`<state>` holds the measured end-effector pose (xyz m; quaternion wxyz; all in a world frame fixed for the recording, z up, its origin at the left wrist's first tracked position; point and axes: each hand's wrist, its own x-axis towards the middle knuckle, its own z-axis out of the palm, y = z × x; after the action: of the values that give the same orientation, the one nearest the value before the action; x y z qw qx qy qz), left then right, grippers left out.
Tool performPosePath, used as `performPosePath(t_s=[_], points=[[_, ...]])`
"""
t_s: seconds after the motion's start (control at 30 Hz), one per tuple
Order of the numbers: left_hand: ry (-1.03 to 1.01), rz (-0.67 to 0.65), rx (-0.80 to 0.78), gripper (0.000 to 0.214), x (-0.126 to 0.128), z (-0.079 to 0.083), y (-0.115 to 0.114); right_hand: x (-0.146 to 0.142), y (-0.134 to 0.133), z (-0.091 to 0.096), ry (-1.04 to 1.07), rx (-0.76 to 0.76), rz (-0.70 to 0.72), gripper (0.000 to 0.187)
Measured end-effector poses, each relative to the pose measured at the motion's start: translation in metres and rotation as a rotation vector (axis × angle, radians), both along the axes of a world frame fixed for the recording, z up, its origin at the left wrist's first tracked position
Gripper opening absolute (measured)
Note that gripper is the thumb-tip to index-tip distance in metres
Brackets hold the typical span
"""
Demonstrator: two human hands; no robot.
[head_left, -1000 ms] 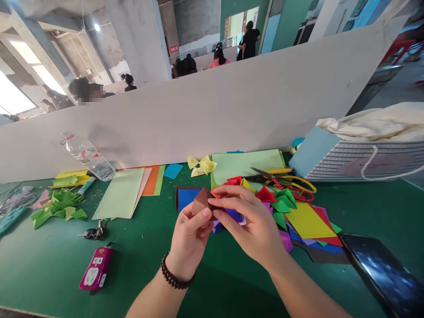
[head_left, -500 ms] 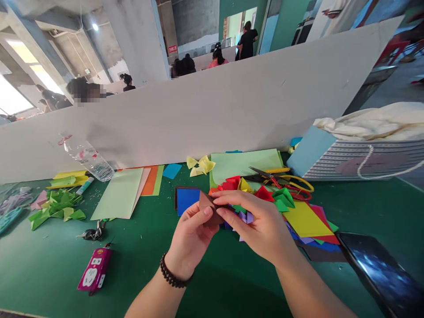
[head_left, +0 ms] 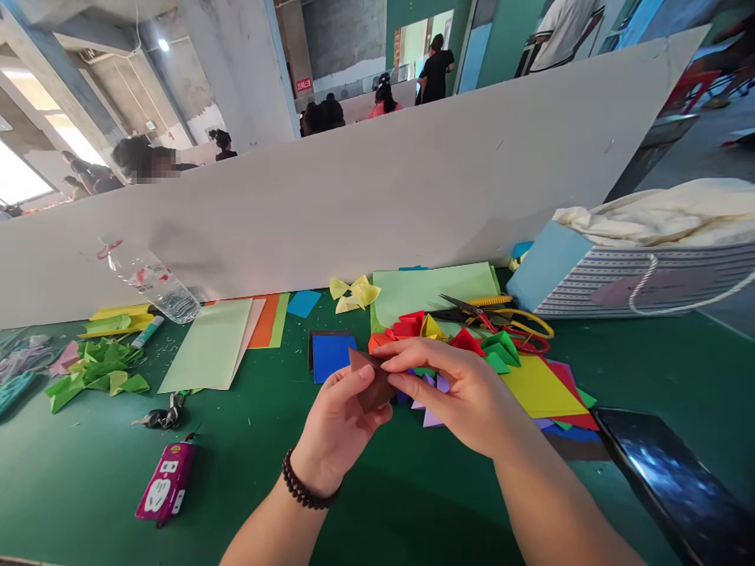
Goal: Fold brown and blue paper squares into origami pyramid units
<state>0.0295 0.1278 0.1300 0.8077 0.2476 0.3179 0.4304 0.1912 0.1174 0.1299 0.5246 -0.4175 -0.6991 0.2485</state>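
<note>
both hands angled inward, curled nearly closed, pinching folded brown paper between them

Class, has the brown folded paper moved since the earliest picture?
Yes: judged against the blue paper, the brown folded paper has shifted slightly right and lower in view.

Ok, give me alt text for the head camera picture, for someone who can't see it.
A person's left hand and right hand hold folded brown paper over a green table. Colorful folded pieces and scissors lie beyond; a phone is at right, keys and a leaning bottle at left.
</note>
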Motion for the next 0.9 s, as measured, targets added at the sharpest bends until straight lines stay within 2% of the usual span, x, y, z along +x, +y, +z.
performPosePath(t_s=[0.2,0.53,0.67,0.8,0.9], points=[[0.028,0.024,0.047,0.024,0.0001,0.0001,-0.0009,-0.0006,0.0008,0.0015,-0.022,-0.010,0.009,0.009],[0.054,0.004,0.121,0.031,0.0045,-0.0024,-0.0024,-0.0036,0.0052,-0.0048,0.114,-0.100,0.023,0.011],[0.041,-0.011,0.153,0.028,0.0034,-0.0014,-0.0040,-0.0044,0.0040,-0.0036,0.089,-0.041,0.002,0.009],[0.008,0.007,0.104,0.024,-0.0001,-0.0003,-0.0041,-0.0071,0.0068,-0.0034,0.077,0.021,0.016,0.005],[-0.059,0.044,0.078,0.016,-0.0001,-0.0004,-0.0037,-0.0094,0.0092,-0.0046,0.055,0.063,0.002,0.009]])
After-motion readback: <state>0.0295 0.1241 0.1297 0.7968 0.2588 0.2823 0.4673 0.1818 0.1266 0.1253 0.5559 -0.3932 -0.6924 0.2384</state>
